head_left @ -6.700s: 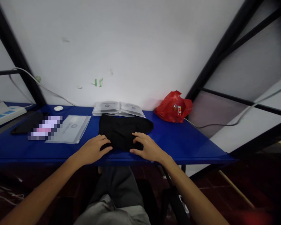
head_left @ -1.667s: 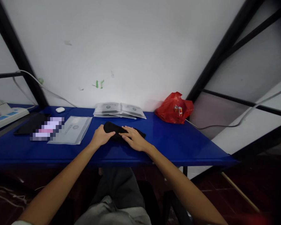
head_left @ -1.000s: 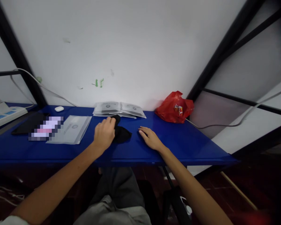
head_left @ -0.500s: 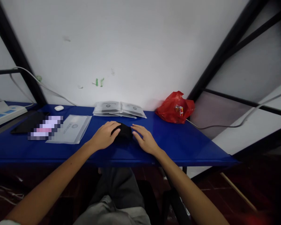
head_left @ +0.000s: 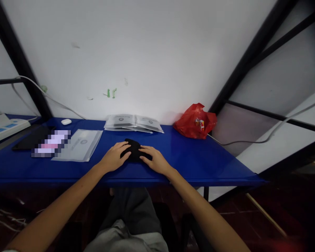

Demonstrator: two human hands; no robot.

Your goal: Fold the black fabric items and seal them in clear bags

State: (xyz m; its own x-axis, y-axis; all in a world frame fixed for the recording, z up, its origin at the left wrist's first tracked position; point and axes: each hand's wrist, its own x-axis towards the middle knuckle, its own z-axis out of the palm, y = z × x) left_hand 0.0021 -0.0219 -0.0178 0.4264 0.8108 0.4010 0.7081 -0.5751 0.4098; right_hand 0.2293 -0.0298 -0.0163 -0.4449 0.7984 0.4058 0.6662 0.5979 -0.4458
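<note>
A small black folded cloth item (head_left: 133, 151) lies on the blue table (head_left: 199, 162) near its front edge; its exact kind is hard to make out. My left hand (head_left: 114, 156) rests over its left side, with thumb and fingers apart. Over its right side lies my right hand (head_left: 156, 159), fingers stretched out and the thumb spread from them. Both hands touch the cloth and cover its outer parts, so only the middle and the top corner show.
Behind the hands lies a stack of clear zip pouches (head_left: 120, 121). Another pouch (head_left: 78, 145) is at left, beside a phone (head_left: 51, 143) and dark tablet (head_left: 28, 138). A white earbud case (head_left: 66, 121), power strip (head_left: 7, 126) and red plastic bag (head_left: 191, 122) are further out.
Both hands have come slightly nearer the table's front edge, the right one also leftward. The black cloth has shifted with them and now lies flatter, with a corner pointing away.
</note>
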